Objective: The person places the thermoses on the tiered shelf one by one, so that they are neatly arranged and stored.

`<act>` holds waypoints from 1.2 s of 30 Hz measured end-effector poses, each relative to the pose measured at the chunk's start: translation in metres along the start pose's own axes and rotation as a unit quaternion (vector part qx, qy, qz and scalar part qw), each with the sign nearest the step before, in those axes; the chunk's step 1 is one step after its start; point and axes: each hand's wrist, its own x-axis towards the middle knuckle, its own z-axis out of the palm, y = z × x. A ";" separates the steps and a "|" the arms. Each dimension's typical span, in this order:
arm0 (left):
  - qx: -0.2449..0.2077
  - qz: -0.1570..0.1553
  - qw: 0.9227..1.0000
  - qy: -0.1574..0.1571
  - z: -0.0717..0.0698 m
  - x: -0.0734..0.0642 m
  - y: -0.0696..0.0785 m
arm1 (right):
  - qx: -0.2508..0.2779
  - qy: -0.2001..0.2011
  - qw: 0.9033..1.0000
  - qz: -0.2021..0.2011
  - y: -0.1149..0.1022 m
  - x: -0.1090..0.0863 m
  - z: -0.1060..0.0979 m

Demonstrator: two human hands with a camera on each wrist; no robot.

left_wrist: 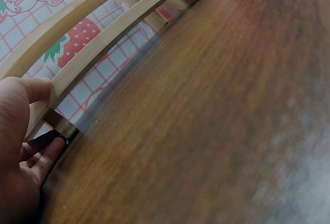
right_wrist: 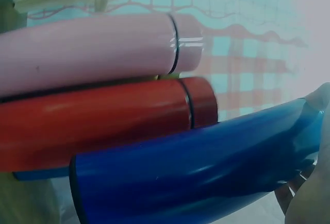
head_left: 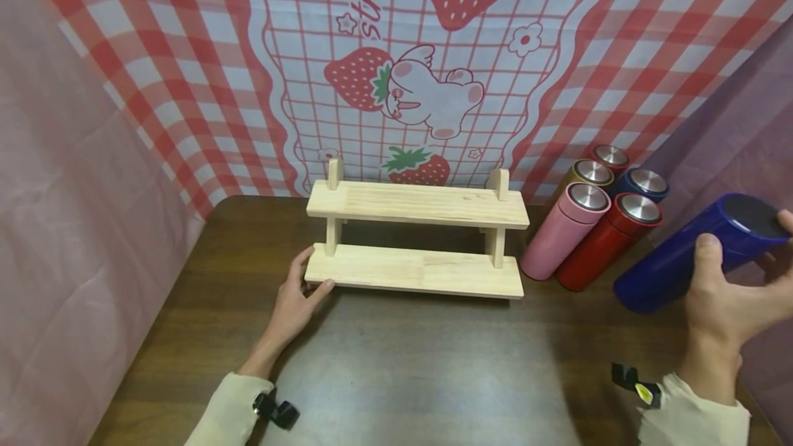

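A two-tier wooden shelf rack [head_left: 414, 271] stands on the table by the patterned cloth. My left hand [head_left: 299, 298] holds the left end of its lower board, thumb at the front edge; in the left wrist view, fingers [left_wrist: 46, 157] reach below the board. At the right, my right hand [head_left: 734, 301] grips a dark blue thermos [head_left: 672, 270] near its dark top. The thermos leans, its top toward the right, and in the right wrist view its dark-rimmed base overlaps the red thermos [right_wrist: 103, 121]. Left of that is a pink thermos [head_left: 560, 236].
Behind the pink and red ones stand a gold thermos [head_left: 593, 172], another red one [head_left: 610, 155] and a navy one [head_left: 647, 183], all silver-topped. A brown wooden table [head_left: 396, 370] carries everything. Checked strawberry cloth [head_left: 434, 88] hangs behind, with pink curtains [head_left: 80, 226] at the sides.
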 end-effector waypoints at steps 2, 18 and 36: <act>-0.004 0.002 1.000 -0.002 0.000 0.000 0.000 | 0.009 -0.001 1.000 0.002 -0.003 -0.001 0.001; -0.003 0.018 1.000 0.002 0.003 0.001 -0.002 | 0.082 -0.046 0.995 -0.018 -0.043 -0.020 0.016; 0.009 0.038 0.999 0.017 0.001 0.002 -0.008 | 0.128 -0.163 0.978 -0.018 -0.056 -0.066 0.037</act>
